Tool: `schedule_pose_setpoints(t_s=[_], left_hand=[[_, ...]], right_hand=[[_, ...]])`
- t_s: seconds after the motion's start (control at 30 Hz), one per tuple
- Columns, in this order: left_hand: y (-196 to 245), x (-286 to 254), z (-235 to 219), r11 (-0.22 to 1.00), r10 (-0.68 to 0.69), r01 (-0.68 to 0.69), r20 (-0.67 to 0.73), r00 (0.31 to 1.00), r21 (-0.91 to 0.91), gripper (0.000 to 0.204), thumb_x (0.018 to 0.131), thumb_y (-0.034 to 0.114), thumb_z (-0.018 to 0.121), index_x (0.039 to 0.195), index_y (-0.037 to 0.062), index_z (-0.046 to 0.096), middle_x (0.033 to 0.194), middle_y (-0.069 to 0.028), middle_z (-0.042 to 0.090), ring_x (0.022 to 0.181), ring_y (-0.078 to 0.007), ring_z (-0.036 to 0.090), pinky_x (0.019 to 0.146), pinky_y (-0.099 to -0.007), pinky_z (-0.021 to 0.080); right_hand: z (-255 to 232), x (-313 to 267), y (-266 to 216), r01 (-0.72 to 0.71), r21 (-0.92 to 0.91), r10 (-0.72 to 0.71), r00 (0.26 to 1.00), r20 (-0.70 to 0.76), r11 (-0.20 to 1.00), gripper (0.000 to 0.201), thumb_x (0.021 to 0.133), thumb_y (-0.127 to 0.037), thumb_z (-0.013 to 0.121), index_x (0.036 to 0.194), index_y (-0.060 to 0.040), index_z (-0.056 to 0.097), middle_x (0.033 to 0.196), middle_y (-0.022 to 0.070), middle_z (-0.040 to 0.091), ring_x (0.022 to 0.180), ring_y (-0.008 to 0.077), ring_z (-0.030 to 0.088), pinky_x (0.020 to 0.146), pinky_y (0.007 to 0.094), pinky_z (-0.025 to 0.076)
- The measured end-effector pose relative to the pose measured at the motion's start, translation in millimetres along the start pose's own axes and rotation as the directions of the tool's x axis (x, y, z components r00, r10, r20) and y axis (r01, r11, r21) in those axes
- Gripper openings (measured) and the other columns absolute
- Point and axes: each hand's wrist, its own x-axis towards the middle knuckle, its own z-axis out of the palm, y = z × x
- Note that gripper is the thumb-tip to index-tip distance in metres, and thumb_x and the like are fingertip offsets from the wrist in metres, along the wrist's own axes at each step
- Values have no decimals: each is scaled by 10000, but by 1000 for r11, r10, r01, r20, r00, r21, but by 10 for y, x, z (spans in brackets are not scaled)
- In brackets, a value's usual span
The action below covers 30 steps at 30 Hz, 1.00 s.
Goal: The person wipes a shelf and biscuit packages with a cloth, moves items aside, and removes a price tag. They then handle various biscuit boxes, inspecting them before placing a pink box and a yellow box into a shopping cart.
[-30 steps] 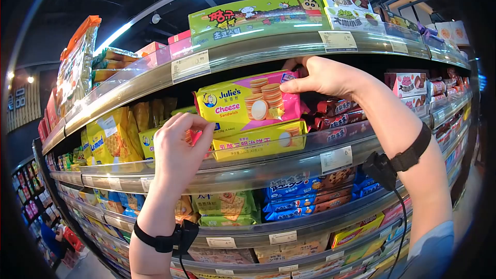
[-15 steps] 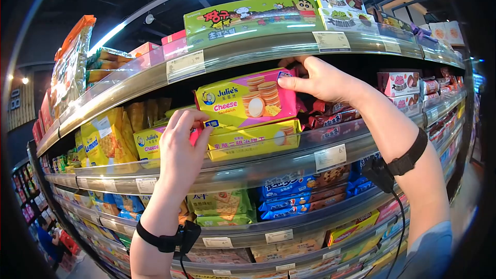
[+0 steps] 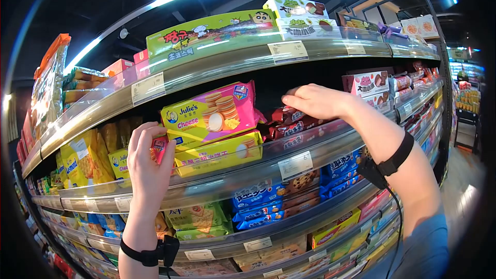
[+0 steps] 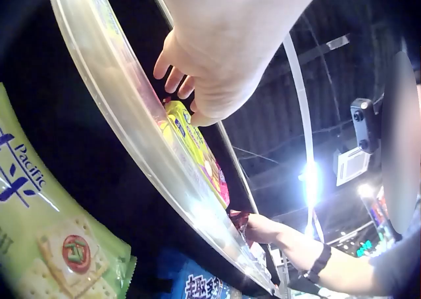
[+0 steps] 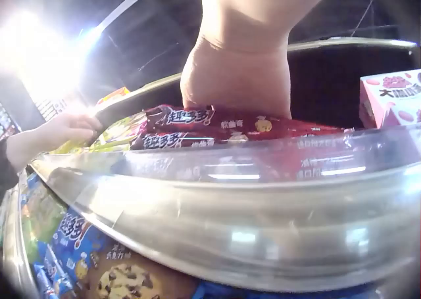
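The yellow and pink Julie's Cheese Sandwich pack [image 3: 209, 113] lies on a second yellow pack [image 3: 222, 153] behind the shelf's clear lip. My left hand [image 3: 147, 160] is at its left end, fingers bent; whether it touches the pack is unclear. Over the dark red packs [image 3: 292, 124] to the right, my right hand [image 3: 320, 101] reaches with fingers extended. In the right wrist view the red packs [image 5: 230, 125] lie under my right hand [image 5: 240, 75], its fingers hidden. The left wrist view shows my left hand [image 4: 210, 69] beside the yellow pack [image 4: 194, 141].
Above is a shelf edge [image 3: 206, 64] with price tags, bearing a green box [image 3: 212, 36] and white boxes [image 3: 305, 18]. White and pink boxes [image 3: 369, 85] stand right of the red packs. Yellow Lemond bags [image 3: 85, 157] are at left; blue packs [image 3: 258, 204] lie below.
My right hand has let go of the Julie's pack's right end and moved right over the red packs. The head view has turned right, and the shelf appears further left.
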Motion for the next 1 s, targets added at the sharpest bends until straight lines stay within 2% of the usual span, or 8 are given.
schedule_pose_setpoints(t_s=[0.17,0.23,0.33,0.37,0.43,0.57,0.73,1.0], left_hand=[[57,-17,38,1000,17,-17,24,1000,4,249,784,-3,680,1017,-6,591,1133,-157,586,1026,-285,595,871,-346,483],[75,-18,41,999,28,-29,27,999,20,248,786,-3,676,1019,-4,589,1138,-155,586,1020,-286,595,873,-348,481],[72,-28,30,999,8,-9,36,999,34,262,784,9,681,1030,4,591,1174,-159,574,1063,-302,577,903,-361,471],[75,-16,26,999,10,-11,35,999,31,262,784,9,681,1030,4,591,1174,-159,574,1063,-302,577,903,-361,471],[92,22,27,995,31,-32,22,999,91,281,784,32,689,1047,15,592,1231,-168,554,1127,-326,546,950,-385,449],[138,209,117,983,135,-134,3,991,128,378,792,74,696,1154,37,594,1305,-182,525,1200,-353,500,1006,-426,409],[265,419,287,979,122,-157,236,964,134,560,856,243,661,1323,-15,492,1267,-200,538,1166,-358,502,1027,-433,370],[211,375,338,979,122,-153,211,970,134,484,837,209,684,1239,-11,527,1165,-186,553,1110,-350,501,980,-424,396]], right_hand=[[4,13,-99,-97,-78,101,993,59,992,523,996,-418,353,1153,4,619,1146,263,623,1105,391,578,951,442,451],[98,36,8,51,-177,-72,990,-117,983,523,999,-407,337,1157,13,603,1116,266,633,1066,400,598,937,456,459],[176,68,125,176,-328,-237,959,-156,928,476,1001,-391,376,1163,16,561,1064,256,636,989,416,601,859,449,469],[153,41,74,173,-329,-234,959,-157,928,476,1001,-391,376,1163,16,561,1064,256,636,989,416,601,859,449,469],[99,-3,-65,-70,-89,60,992,-111,994,502,979,-412,413,1141,44,545,1097,271,626,1039,426,587,883,454,465],[92,1,-77,-97,-70,90,991,-103,993,521,962,-427,442,1108,62,548,1115,282,619,1068,429,581,902,454,463],[291,100,138,27,-135,-64,957,-282,991,450,955,-377,455,1099,33,573,1100,257,607,1093,411,553,954,445,434],[269,77,101,64,-133,-125,840,-528,989,340,909,-296,603,1066,4,568,1024,223,599,1046,406,537,948,449,389]])
